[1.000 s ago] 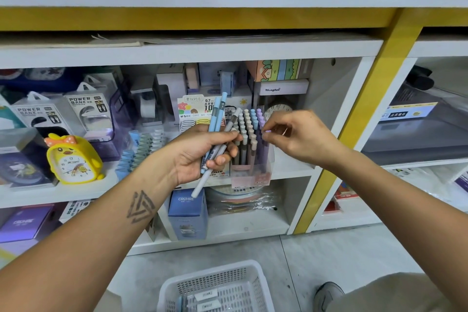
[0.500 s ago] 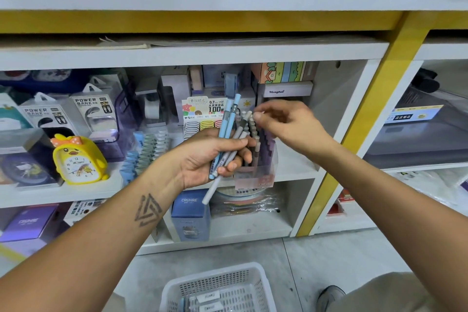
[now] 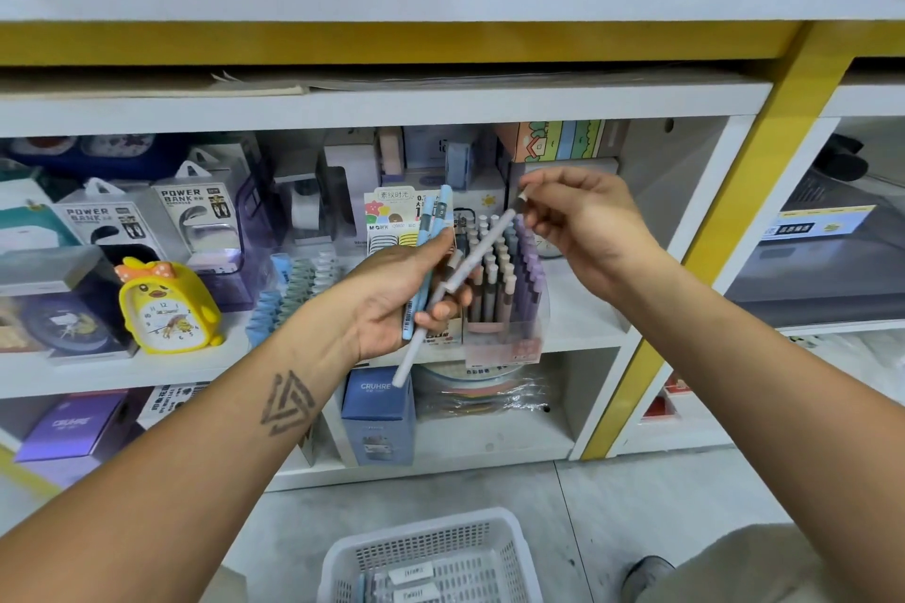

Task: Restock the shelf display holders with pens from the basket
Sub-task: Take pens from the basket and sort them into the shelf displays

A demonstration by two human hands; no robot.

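Observation:
My left hand (image 3: 396, 289) grips a small bunch of pens (image 3: 431, 235), light blue ones sticking up past the fingers. My right hand (image 3: 583, 225) pinches the top end of a pale grey pen (image 3: 470, 269) that slants down through the left hand's fingers, its lower tip hanging below that hand. Just behind both hands, on the middle shelf, stands the clear display holder (image 3: 509, 309), filled with several upright grey, pink and purple pens. The white plastic basket (image 3: 431, 558) sits on the floor below, with a few items inside.
A yellow duck alarm clock (image 3: 166, 309) and power bank boxes (image 3: 191, 215) stand at the left of the shelf. Rows of blue and green pens (image 3: 289, 289) lie beside the holder. A blue box (image 3: 377, 411) sits on the lower shelf. A yellow upright (image 3: 710, 230) divides the shelving.
My right hand left the holder, reached over to the bunch and took the grey pen's top end. It now draws that pen up and right out of my left hand.

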